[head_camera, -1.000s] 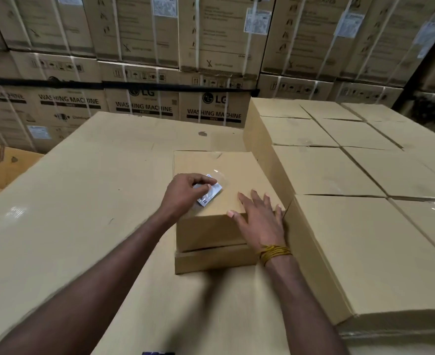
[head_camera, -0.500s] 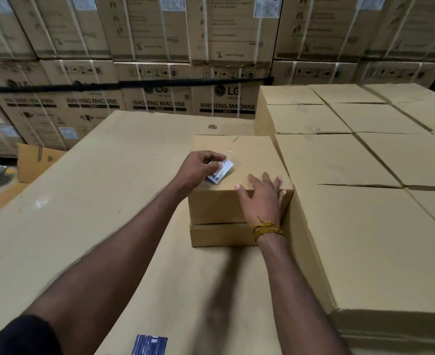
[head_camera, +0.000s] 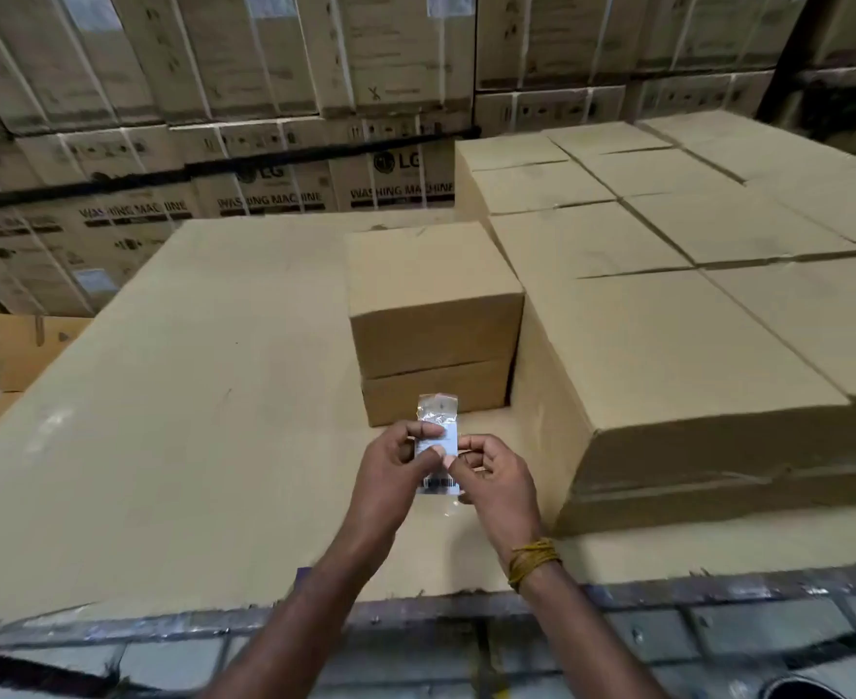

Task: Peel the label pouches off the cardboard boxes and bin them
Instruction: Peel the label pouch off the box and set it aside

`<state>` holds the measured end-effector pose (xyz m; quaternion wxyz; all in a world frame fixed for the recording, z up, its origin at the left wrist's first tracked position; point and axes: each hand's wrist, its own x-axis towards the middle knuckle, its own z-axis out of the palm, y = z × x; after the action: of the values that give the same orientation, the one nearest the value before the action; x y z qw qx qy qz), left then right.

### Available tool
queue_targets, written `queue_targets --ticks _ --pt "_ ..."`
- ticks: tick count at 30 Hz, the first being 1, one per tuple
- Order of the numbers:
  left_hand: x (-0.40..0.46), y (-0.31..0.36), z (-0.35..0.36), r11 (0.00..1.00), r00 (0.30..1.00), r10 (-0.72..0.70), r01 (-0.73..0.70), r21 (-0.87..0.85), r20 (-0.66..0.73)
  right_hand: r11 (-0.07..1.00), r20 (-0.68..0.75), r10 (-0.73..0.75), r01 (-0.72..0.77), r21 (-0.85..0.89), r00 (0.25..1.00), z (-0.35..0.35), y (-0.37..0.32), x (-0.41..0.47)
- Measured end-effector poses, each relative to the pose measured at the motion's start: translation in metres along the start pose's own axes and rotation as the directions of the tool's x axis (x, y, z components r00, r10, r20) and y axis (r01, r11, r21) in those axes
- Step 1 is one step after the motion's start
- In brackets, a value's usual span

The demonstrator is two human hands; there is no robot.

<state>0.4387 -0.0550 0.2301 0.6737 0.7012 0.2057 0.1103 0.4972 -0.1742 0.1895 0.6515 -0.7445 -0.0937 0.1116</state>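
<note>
A clear plastic label pouch [head_camera: 438, 411] with a white barcode slip inside is off the box and held upright between both hands. My left hand [head_camera: 395, 466] pinches its left side with thumb and fingers. My right hand [head_camera: 496, 471] pinches its right edge. Both hands hover over the large flat cardboard sheet [head_camera: 163, 446], just in front of a small stack of two plain cardboard boxes [head_camera: 433, 320]. The top of that stack shows no pouch.
A block of several larger cardboard boxes [head_camera: 693, 355] stands to the right of the stack. Washing-machine cartons [head_camera: 274, 189] form a wall behind. An open carton [head_camera: 32, 345] sits at far left. The sheet's torn front edge overhangs wrapped goods [head_camera: 415, 643].
The pouch came off the top box. Both hands drew back toward me with it, and my right hand left the box to pinch the pouch. The camera tilted down and back.
</note>
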Motion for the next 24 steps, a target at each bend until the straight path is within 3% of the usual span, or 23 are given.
queue_targets --ticks 3,6,11,16,21,24 --pt "-0.043 -0.039 0.011 0.998 0.998 -0.062 0.062 0.022 0.011 0.996 -0.068 0.029 -0.035 -0.082 0.997 -0.011 0.031 -0.05" --pt "-0.084 -0.083 0.027 0.976 0.976 -0.209 0.205 0.07 0.059 0.971 -0.136 0.006 -0.039 -0.237 0.991 -0.029 0.059 -0.104" --pt "-0.15 -0.116 0.069 0.898 0.84 -0.422 0.438 0.034 0.341 0.784 -0.186 -0.111 -0.029 -0.62 0.976 -0.075 0.109 -0.188" --pt "-0.186 -0.129 0.115 0.791 0.702 -0.571 0.61 0.055 0.426 0.681 -0.244 -0.186 -0.054 -0.731 0.952 -0.123 0.142 -0.241" --pt "-0.207 -0.15 0.172 0.747 0.652 -0.627 0.658 0.091 0.427 0.64 -0.266 -0.259 -0.041 -0.767 0.929 -0.173 0.164 -0.268" --pt "-0.213 -0.164 0.215 0.714 0.624 -0.67 0.689 0.12 0.402 0.701 -0.347 -0.222 -0.099 -0.707 0.911 -0.209 0.185 -0.276"
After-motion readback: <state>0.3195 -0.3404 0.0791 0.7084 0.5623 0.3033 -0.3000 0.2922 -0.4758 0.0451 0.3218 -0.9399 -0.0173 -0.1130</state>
